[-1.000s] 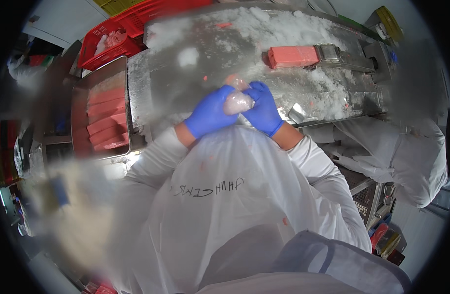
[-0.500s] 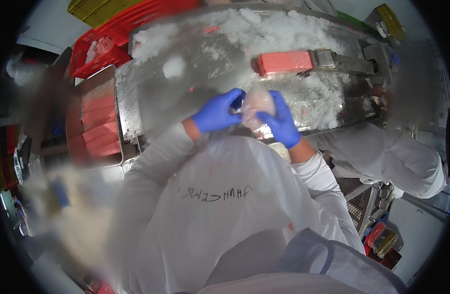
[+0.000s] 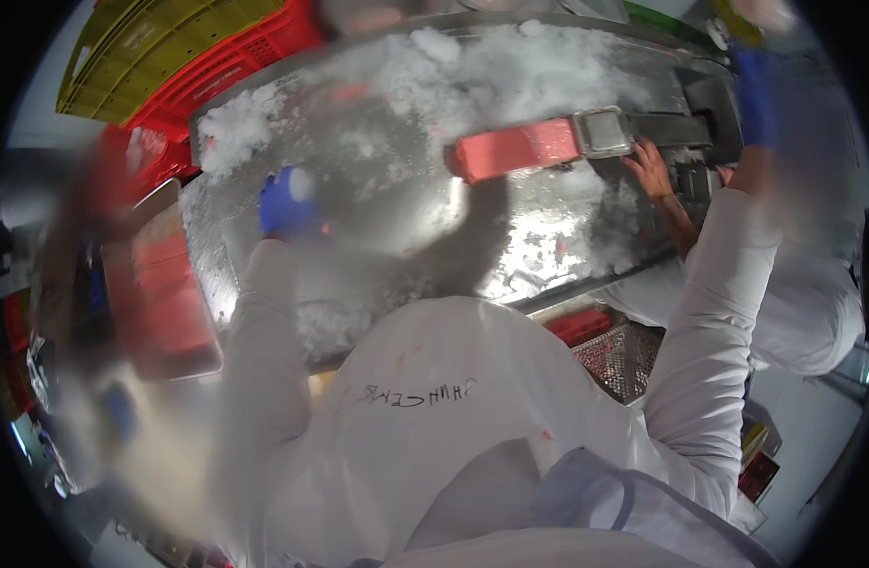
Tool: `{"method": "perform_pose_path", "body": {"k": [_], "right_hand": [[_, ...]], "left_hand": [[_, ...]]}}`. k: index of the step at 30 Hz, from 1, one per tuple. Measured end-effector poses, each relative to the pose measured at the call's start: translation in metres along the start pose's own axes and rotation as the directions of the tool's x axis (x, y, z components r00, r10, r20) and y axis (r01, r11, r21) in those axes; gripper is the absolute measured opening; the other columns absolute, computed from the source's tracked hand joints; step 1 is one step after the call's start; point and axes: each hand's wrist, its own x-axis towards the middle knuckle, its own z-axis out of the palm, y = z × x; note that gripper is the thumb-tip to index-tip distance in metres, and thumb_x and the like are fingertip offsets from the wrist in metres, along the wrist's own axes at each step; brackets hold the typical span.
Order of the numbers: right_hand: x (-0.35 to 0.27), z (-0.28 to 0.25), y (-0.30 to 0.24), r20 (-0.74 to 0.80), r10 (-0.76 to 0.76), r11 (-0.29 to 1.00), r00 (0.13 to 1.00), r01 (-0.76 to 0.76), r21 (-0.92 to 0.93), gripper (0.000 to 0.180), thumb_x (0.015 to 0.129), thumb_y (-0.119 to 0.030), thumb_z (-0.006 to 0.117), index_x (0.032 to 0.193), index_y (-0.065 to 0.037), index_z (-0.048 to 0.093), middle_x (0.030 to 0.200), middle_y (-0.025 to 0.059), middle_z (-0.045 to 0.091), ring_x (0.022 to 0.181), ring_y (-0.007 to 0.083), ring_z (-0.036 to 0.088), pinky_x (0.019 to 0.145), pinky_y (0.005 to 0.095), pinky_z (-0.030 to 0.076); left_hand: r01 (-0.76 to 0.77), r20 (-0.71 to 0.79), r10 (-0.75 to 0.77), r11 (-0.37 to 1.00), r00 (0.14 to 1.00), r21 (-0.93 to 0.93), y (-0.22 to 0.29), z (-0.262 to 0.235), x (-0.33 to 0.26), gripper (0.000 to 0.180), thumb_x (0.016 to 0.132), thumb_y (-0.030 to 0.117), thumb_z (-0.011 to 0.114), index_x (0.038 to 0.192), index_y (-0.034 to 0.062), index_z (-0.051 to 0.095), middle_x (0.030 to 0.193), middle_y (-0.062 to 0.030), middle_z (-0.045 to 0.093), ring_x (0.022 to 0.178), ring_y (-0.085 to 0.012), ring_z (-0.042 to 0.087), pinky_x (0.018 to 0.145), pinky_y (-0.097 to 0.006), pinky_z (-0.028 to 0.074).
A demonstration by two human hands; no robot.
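Note:
My left hand (image 3: pixel 285 204), in a blue glove, is curled at a white clump of ice (image 3: pixel 303 184) on the left part of the metal table (image 3: pixel 387 204). Its fingers look bent round the clump's left side. My right hand (image 3: pixel 757 99), gloved too and smeared by motion, is stretched far out to the right. A blurred pale pink bundle (image 3: pixel 767 13), seemingly the clear plastic bag, shows at its fingertips. Between my arms, further back, a long pinkish-red block (image 3: pixel 519 150) lies against a square metal piece (image 3: pixel 604 132).
A co-worker's bare hand (image 3: pixel 653 172) rests beside the metal piece. Crushed ice (image 3: pixel 519 71) covers the table's far side. Red (image 3: pixel 212 90) and yellow-green crates (image 3: pixel 150 57) stand at the far left, above a tray (image 3: pixel 214 367) of pinkish-red blocks. A perforated metal basket (image 3: pixel 619 360) is below the table edge.
My hands have parted from the plastic bag held at my front: the left went left to the ice clump, the right far right with the bundle. A co-worker's hand has appeared. The view has shifted.

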Motion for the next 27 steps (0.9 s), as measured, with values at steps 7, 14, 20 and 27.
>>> {"method": "perform_pose_path", "body": {"k": [7,14,20,27], "right_hand": [[-0.278,0.196,-0.013,0.927,-0.294,0.546,0.233,-0.755,0.363,0.040,0.107,-0.012,0.063,0.144,0.002,0.061,0.145,0.0121,0.064,0.136,0.0191,0.057,0.116,0.0357,0.046],[-0.390,0.248,-0.026,0.994,-0.099,0.173,0.039,-0.983,0.056,0.053,0.106,-0.039,0.064,0.144,-0.002,0.063,0.132,0.0050,0.068,0.119,0.0179,0.064,0.104,0.0336,0.049],[-0.378,0.307,-0.019,0.972,0.159,-0.441,0.174,-0.868,0.227,0.047,0.104,-0.042,0.064,0.138,-0.009,0.066,0.134,0.0079,0.069,0.121,0.0220,0.066,0.102,0.0397,0.051],[-0.357,0.309,-0.087,0.938,0.204,-0.671,0.279,-0.658,0.342,0.054,0.095,-0.028,0.076,0.141,-0.009,0.056,0.137,0.0048,0.064,0.131,0.0236,0.057,0.114,0.0422,0.038]], "left_hand": [[-0.152,-0.024,0.172,0.921,0.985,0.358,-0.124,-0.059,0.014,0.074,0.072,0.021,0.086,0.141,0.0164,0.060,0.141,-0.0179,0.063,0.125,-0.0430,0.063,0.105,-0.051,0.052],[-0.138,-0.229,0.226,0.928,0.947,0.348,-0.098,-0.266,0.134,0.072,0.089,0.033,0.084,0.147,0.0011,0.056,0.132,-0.0211,0.069,0.124,-0.0318,0.067,0.104,-0.041,0.053],[-0.332,0.420,0.461,0.878,0.782,-0.346,0.191,-0.058,0.098,0.044,0.102,0.032,0.072,0.137,0.0060,0.067,0.138,-0.0088,0.069,0.123,-0.0210,0.067,0.107,-0.036,0.052],[0.127,0.584,0.534,0.662,0.612,-0.738,0.371,0.144,0.090,0.062,0.098,0.044,0.074,0.143,0.0023,0.060,0.124,-0.0115,0.072,0.105,-0.0232,0.072,0.092,-0.037,0.059]]}}
